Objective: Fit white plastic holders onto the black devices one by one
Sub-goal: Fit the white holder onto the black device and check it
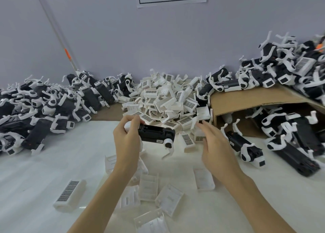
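Single head-worn wide-angle view, looking forward and down, close over the table (44, 171)

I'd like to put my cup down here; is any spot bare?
Bare white tabletop lies left of the left hand, below the black device pile. Crowded: holder heap behind, loose holders between the forearms.
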Demonstrator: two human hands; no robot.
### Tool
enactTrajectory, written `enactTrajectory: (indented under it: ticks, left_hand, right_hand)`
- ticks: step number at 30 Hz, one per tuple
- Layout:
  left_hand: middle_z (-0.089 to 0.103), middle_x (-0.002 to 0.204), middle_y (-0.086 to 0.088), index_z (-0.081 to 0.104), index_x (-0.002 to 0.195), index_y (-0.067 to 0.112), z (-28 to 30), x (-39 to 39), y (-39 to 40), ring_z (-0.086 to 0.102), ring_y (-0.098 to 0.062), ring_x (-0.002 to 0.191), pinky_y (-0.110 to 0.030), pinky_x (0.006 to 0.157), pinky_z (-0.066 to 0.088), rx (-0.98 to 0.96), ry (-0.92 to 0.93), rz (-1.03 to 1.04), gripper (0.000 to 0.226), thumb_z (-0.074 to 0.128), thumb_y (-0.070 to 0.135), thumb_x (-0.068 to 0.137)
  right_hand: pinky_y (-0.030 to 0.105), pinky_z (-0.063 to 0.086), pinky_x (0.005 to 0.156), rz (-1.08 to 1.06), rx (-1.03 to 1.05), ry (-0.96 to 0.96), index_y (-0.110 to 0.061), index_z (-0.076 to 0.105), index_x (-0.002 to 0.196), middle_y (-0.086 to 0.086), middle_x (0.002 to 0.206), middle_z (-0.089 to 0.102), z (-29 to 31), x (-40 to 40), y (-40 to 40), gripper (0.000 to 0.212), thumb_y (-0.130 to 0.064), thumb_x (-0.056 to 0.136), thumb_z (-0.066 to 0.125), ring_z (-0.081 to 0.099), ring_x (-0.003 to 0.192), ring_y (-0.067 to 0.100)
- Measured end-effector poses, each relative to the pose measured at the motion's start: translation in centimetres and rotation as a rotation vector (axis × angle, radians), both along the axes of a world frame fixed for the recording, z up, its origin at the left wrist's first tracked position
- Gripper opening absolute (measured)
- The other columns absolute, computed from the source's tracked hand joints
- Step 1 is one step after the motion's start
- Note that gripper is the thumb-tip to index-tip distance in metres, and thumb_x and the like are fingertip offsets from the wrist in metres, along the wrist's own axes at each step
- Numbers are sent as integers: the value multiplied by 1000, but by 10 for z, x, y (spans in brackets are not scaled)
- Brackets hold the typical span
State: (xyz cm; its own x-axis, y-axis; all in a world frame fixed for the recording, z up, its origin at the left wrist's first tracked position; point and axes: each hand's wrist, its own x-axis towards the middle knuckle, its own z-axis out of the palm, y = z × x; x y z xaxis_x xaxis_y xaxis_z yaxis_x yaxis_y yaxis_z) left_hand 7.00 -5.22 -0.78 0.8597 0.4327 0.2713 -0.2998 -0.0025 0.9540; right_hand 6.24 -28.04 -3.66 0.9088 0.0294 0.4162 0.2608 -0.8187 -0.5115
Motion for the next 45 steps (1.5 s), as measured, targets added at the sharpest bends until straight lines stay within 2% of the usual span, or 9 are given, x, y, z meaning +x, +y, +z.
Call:
enactTrajectory:
  ticks: [5, 9, 14, 18, 21, 24, 30, 36, 45]
  left_hand:
    - [60, 69, 4, 64, 76, 14, -3, -6, -12, 50, -8, 66, -16, 58, 40, 106, -29, -70, 22, 62, 28, 94]
    - [68, 81, -10, 65, 80, 12, -7, -9, -18, 56, -16, 73, -31, 66, 44, 220, -41, -138, 24, 63, 30, 97]
    - [67, 75, -3, 66, 79, 15, -8, -13, -23, 58, -10, 69, -20, 62, 45, 327, -75, -212, 21, 62, 24, 98]
    - [70, 77, -4, 68, 87, 17, -7, -14, -25, 63, -24, 74, -23, 63, 48, 340, -89, -278, 17, 61, 30, 96]
    - [74, 87, 3, 71, 103, 27, -6, -16, -23, 65, -20, 78, -29, 67, 50, 401, -104, -334, 13, 60, 32, 97]
    - [74, 98, 7, 69, 116, 36, -5, -17, -21, 66, -17, 87, -33, 78, 53, 463, -109, -386, 19, 60, 34, 100]
    - [74, 104, 5, 71, 120, 33, -4, -19, -23, 72, -22, 86, -41, 82, 59, 490, -101, -431, 16, 65, 28, 106]
    - [75, 102, 15, 75, 106, 30, -5, -13, -22, 70, -10, 104, -16, 84, 50, 475, -112, -394, 15, 69, 17, 102]
    - [71, 86, 11, 72, 99, 23, -8, -11, -26, 65, -5, 79, -11, 69, 46, 385, -93, -246, 20, 59, 39, 104]
  right_hand:
    - [42, 51, 91, -30, -15, -43, -20, 68, 124, -3, 118, 62, -3, 9, -12, 40, -5, 88, 79, 55, 112, 25]
    - [42, 55, 82, 12, 54, -64, -20, 67, 124, -3, 113, 59, -4, 10, -10, 34, -7, 94, 75, 60, 101, 24]
    - [25, 55, 79, 26, 245, -27, -30, 68, 123, -7, 109, 60, 0, 8, -5, 27, -17, 100, 69, 62, 89, 6]
    - [23, 60, 74, 118, 658, 72, -32, 72, 113, -1, 104, 70, 6, 4, 3, 22, -15, 99, 71, 73, 87, 14]
    - [38, 64, 82, 236, 1070, 214, -25, 75, 114, 10, 109, 75, 12, 0, 11, 22, -10, 100, 68, 77, 97, 23]
    - [36, 62, 84, 327, 1279, 261, -17, 74, 116, 14, 111, 77, 16, -2, 13, 22, -16, 95, 70, 76, 104, 26]
    - [26, 57, 87, 270, 1054, 172, -22, 78, 108, -1, 102, 79, 12, -4, 21, 12, -23, 97, 71, 75, 100, 13]
    - [15, 52, 82, 287, 647, 49, -26, 77, 107, -16, 95, 77, 3, -8, 29, 19, -17, 105, 61, 71, 96, 3]
    - [33, 57, 96, 381, 668, 52, -27, 70, 115, -11, 106, 77, 3, -9, 32, 20, -19, 98, 74, 71, 109, 10]
